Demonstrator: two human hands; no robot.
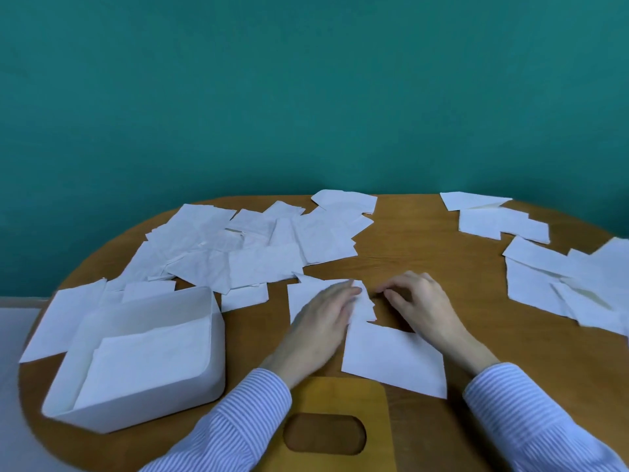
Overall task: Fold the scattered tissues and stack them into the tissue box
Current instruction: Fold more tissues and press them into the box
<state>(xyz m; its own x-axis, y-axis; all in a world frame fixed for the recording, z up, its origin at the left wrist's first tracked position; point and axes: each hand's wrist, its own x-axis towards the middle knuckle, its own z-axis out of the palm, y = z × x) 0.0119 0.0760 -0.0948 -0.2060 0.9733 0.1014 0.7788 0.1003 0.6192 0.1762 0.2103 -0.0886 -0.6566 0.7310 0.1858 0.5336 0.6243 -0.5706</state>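
A white tissue box stands open at the front left of the wooden table, with folded tissues lying inside. In front of me lies a white tissue. My left hand rests flat with straight fingers on another tissue beside it. My right hand has its fingers curled at the tissue's upper edge, fingertips pinching the paper. Scattered tissues cover the back left of the table.
More loose tissues lie at the right side and back right. A wooden lid with an oval slot lies at the table's front edge between my striped sleeves. A teal wall stands behind.
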